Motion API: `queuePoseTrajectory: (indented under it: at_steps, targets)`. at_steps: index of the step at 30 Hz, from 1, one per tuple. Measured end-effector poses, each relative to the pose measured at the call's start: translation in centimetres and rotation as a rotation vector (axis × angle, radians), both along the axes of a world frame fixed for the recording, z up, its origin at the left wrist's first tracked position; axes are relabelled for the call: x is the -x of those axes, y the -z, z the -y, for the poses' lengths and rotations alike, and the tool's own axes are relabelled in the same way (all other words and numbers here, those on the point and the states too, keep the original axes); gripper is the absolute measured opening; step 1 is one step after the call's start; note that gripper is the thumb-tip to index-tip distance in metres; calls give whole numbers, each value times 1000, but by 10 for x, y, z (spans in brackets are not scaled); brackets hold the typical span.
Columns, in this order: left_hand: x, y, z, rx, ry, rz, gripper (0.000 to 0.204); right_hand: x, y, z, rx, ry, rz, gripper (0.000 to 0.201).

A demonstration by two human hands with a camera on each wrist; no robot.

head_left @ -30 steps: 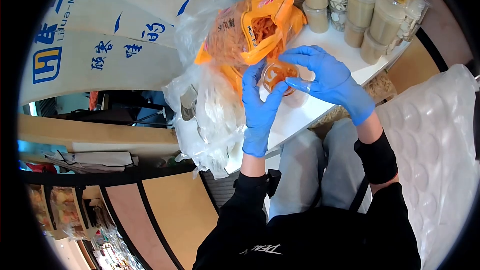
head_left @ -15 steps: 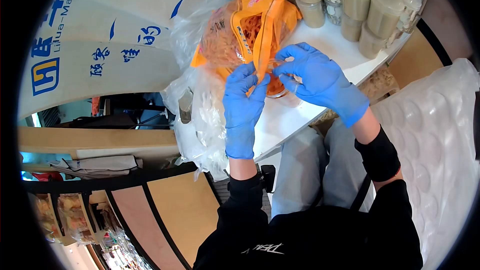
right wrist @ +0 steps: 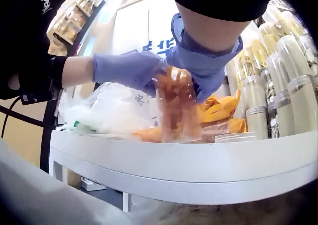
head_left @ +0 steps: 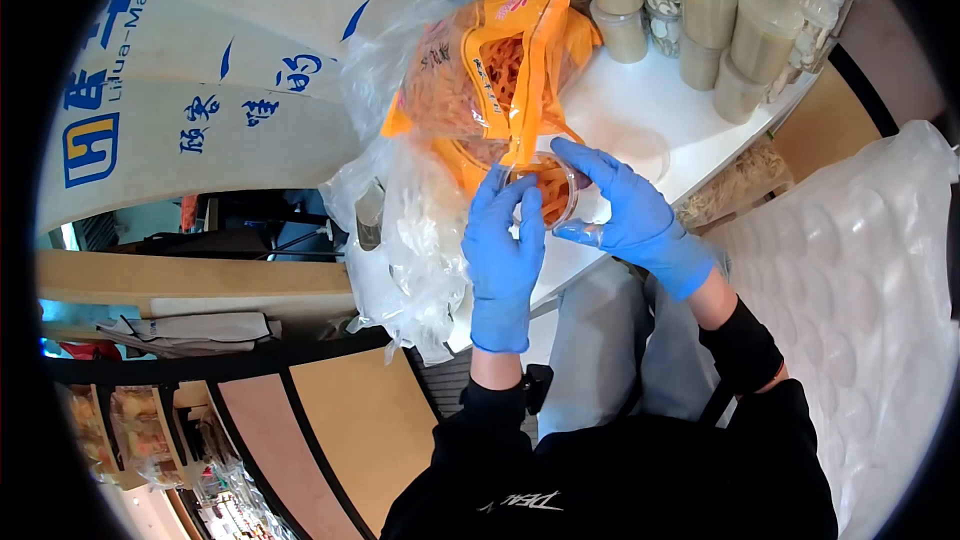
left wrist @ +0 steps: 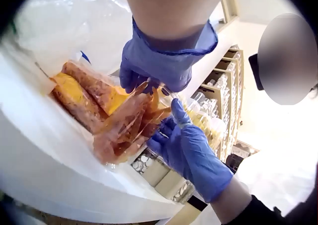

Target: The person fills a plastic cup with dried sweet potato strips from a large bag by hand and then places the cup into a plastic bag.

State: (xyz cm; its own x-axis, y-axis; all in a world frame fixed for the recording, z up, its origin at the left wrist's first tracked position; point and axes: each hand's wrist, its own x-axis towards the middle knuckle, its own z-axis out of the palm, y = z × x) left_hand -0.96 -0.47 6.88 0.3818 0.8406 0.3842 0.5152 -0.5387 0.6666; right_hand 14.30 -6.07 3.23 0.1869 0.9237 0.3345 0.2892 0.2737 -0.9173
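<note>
Both hands wear blue gloves and hold a clear round container (head_left: 556, 202) filled with orange strips. On its left side the left hand (head_left: 504, 258) grips the rim, fingertips near the orange bag's lower edge. Across from it, the right hand (head_left: 636, 218) has thumb and fingers spread around the container's right side. Seen from the right wrist, the container (right wrist: 178, 108) is tall and see-through, upright between the hands. The open orange bag (head_left: 525, 70) of strips lies just beyond the container.
Stacked tubs (head_left: 708, 15) stand at the back right of the white table (head_left: 610, 110). A clear round lid (head_left: 640, 152) lies right of the bag. Crumpled clear plastic (head_left: 415, 240) covers the left side. A bag of pale pieces (head_left: 735, 185) sits beyond the table's right edge.
The container shows more fully than half a second ago, when the bag's edge partly covered it. Both hands have moved slightly toward the body, and the right hand's fingers have spread around the container.
</note>
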Motion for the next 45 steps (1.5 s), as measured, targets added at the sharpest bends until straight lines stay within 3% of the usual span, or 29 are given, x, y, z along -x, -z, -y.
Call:
queuePoseTrajectory:
  at_steps: [1, 5, 7, 11, 15, 18, 19, 22, 26, 29, 32, 36, 37, 40, 44, 45]
  targets:
    - [0, 4, 4, 4, -12, 77, 21, -1, -6, 2, -3, -26, 4, 66]
    - [9, 23, 0, 81, -14, 218, 21, -17, 22, -14, -97, -51, -500, 46]
    - [11, 18, 2, 15, 22, 147, 28, -28, 23, -33, 38, 211, -365, 40]
    - [5, 16, 7, 3, 72, 99, 50, -25, 17, -54, 287, 237, -158, 27]
    - [0, 34, 1, 61, 49, 244, 66, -25, 25, -61, 125, 176, -497, 20]
    - [-5, 33, 0, 120, 91, 384, 74, -41, 10, -47, -46, 192, -535, 19]
    - [-10, 29, 2, 200, 156, 473, 83, -49, 1, -42, -128, 180, -476, 19]
    - [-16, 37, 0, 156, 125, 521, 88, -56, -39, -21, -183, 260, -397, 18]
    - [-15, 33, 0, 203, 126, 523, 92, -50, -72, -11, -158, 187, -355, 19]
    - [-11, 28, 1, 243, 164, 524, 93, -38, -79, -10, -77, 70, 315, 17]
    - [-9, 27, 1, 268, 190, 508, 93, -24, -83, -19, -41, 16, 700, 15]
    - [-11, 32, -5, 195, 162, 469, 94, -18, -75, -41, -223, -91, 636, 11]
    - [-11, 34, -5, 182, 167, 476, 95, -16, -76, -41, -197, -130, 608, 10]
    - [-12, 37, -5, 243, 197, 522, 94, -10, -79, -47, 77, -247, 836, 11]
    - [-12, 37, -8, 185, 216, 484, 96, -5, -74, -49, 28, -159, 935, 16]
    - [-12, 35, -6, 245, 217, 530, 96, -9, -76, -49, 74, -232, 831, 15]
